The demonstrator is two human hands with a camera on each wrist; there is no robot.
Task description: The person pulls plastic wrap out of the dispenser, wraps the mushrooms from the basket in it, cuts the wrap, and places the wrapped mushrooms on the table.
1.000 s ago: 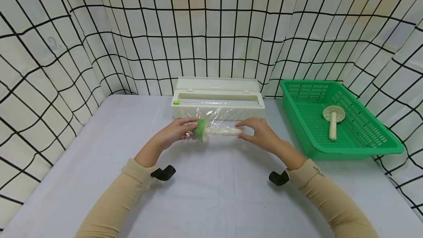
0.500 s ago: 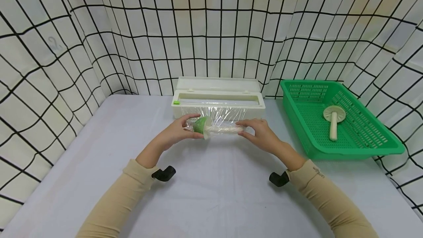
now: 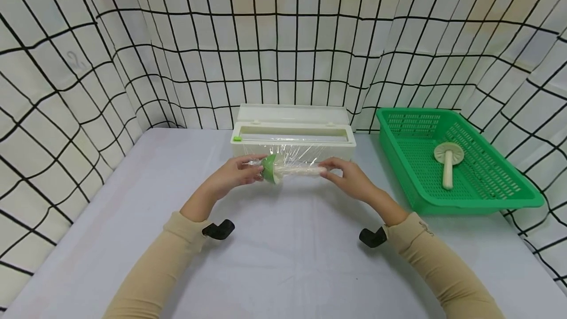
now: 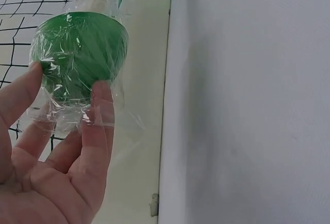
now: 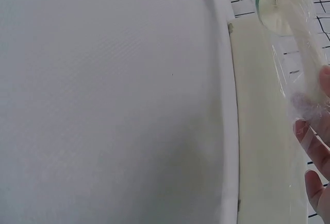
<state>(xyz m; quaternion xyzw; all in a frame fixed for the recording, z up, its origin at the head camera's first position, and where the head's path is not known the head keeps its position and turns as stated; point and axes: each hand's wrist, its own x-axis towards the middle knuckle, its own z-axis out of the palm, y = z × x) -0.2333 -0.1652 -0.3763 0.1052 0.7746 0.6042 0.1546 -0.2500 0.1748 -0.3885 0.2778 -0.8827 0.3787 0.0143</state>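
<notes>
A toy mushroom with a green cap (image 3: 268,169) and a long white stem (image 3: 301,170) lies sideways between my hands, wrapped in clear cling film (image 3: 290,157). The left hand (image 3: 232,175) grips the cap from its rounded side; the left wrist view has thumb and fingers on the film-covered cap (image 4: 80,48). My right hand (image 3: 351,179) pinches the stem's free end, partly cut off in the right wrist view, where the cap's pale underside (image 5: 275,7) shows. Film stretches from the mushroom back to a white wrap dispenser (image 3: 292,149), its lid (image 3: 292,112) raised.
On the right stands a green basket (image 3: 478,203) with another mushroom (image 3: 448,164), pale underside up, inside it. A small green slider (image 3: 237,139) sits at the dispenser's left end. Black-and-white grid walls (image 3: 288,33) surround the white table (image 3: 283,260).
The mushroom has turned about its length and sits slightly higher. My left fingers opened over the cap half a second ago and have closed in again. The right hand stays at the stem end.
</notes>
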